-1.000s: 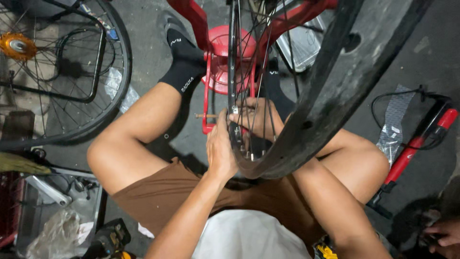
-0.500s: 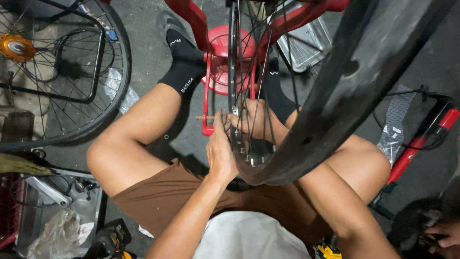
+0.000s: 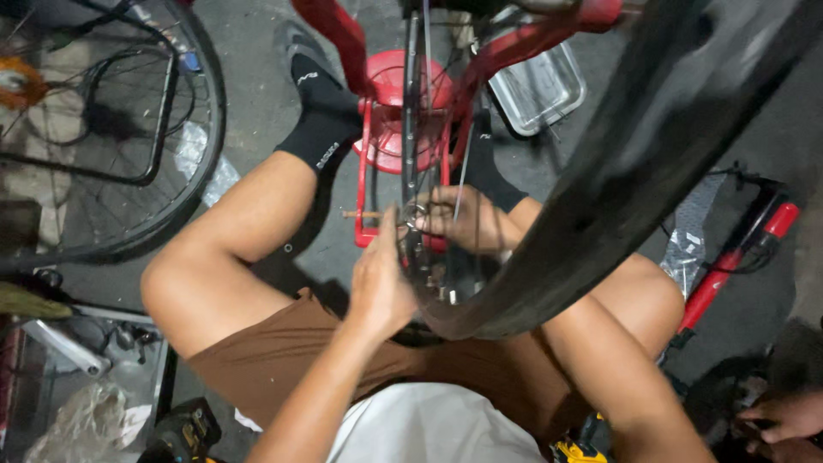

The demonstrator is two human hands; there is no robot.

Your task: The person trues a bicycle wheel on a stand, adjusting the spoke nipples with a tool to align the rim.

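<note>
1. Between the seated person's knees, a bicycle wheel stood upright in a red stand, its black tyre sweeping across the upper right of the view.
2. Left hand was up against the near side of the wheel, fingers raised to the hub; whether it pinched anything, I could not tell.
3. Right hand came in from the far side, fingers curled around the hub and the spokes beside it, closed on that metal part.
4. Step in hand, by my reading: fine work at the hub or spoke ends, both hands close together and nearly touching.
5. Next move would call for small, steady finger turns while the wheel was kept from rolling in the stand.
6. Off to the left, a second wheel lay flat; a metal tray sat beyond the stand, a red pump on the right.
7. Bottom right, another person's hand showed at the edge.
</note>
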